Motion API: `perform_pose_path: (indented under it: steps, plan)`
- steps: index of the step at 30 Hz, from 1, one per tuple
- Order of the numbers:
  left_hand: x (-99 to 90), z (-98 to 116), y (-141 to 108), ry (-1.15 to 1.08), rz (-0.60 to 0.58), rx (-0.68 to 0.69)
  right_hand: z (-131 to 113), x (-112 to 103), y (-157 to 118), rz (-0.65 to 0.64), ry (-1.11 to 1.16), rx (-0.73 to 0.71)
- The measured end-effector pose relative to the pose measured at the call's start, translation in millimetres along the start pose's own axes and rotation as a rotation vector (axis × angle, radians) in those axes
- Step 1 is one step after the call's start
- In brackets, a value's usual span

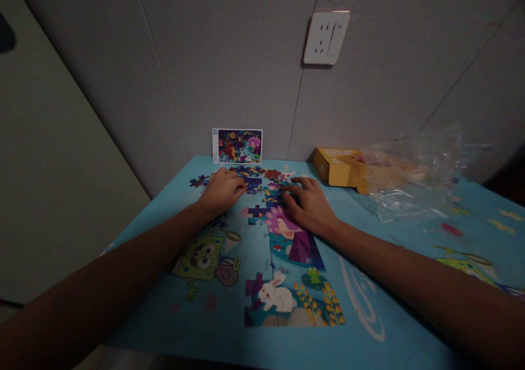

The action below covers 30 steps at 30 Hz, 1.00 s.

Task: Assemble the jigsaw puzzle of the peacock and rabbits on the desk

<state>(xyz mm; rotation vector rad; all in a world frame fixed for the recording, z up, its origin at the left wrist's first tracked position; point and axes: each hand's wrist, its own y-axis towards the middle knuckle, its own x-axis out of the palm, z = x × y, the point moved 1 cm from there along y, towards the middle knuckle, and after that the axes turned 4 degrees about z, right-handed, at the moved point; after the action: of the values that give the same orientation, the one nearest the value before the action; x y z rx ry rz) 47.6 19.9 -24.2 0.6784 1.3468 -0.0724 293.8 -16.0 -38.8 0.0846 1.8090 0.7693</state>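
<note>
A partly joined puzzle (293, 244) lies on the blue table, showing a white rabbit, a frog and a pink peacock. My left hand (225, 188) is over the loose pieces at the back left, its fingers curled together beside a dark blue piece (253, 185); whether it grips that piece is unclear. Over the right edge of the puzzle's upper part rests my right hand (307, 201), fingers apart and bent, touching pieces near the peacock. Another dark blue piece (257, 214) sits just left of the peacock. More loose pieces (247, 171) are behind the hands.
A reference picture card (240, 146) leans against the wall at the back. To the right stand a yellow box (340, 166) and a clear plastic bag (410, 178). The table (205, 326) has printed cartoon figures. A socket (327, 38) is on the wall.
</note>
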Motion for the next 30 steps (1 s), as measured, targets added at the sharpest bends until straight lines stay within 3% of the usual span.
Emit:
perform_pose_path:
  steps: [12,24,30]
  plan:
    - [1.7,1.5,1.2,-0.166,0.017,-0.189,-3.0,-3.7,1.6,0.013,0.097,-0.017]
    - [-4.0,1.3,1.3,-0.110,0.132,-0.077,-2.1,-2.6,1.4,-0.004,0.136,-0.023]
    - [-8.0,-4.4,-0.4,-0.100,0.280,-0.084,-3.4,-4.7,0.9,0.003,0.172,-0.052]
